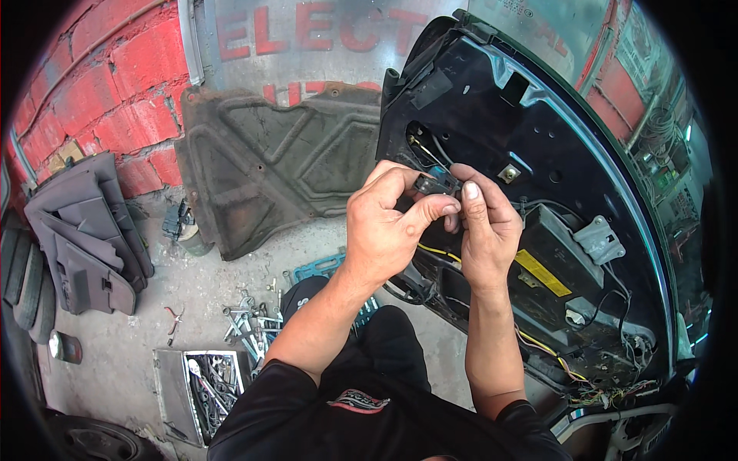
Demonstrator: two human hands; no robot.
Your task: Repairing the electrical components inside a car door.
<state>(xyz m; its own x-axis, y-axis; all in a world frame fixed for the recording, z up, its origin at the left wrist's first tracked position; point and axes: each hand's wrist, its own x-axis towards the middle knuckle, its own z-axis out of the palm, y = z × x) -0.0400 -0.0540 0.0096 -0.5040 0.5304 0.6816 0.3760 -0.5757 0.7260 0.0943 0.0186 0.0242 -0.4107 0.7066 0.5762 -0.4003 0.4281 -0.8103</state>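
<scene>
Both my hands meet in front of a dark car door (469,115) with its inner trim off. Between them is a small black plastic part (437,184), blocky, with a bluish patch near its upper side; its exact kind is too small to make out. My left hand (388,219) pinches it between thumb and fingers from the left. On the other side, my right hand (488,223) has thumb and fingertips closed on its right end. Just behind the part is an oval opening (419,137) in the door, with a rod and a cable inside.
Loose wires (607,396) hang at the door's lower right. A large moulded dark panel (265,169) leans on the back wall. Door trim panels (88,230) and tyres (31,284) stand at left. Wrenches (250,326), a metal toolbox (173,396) and pliers (175,323) lie on the floor.
</scene>
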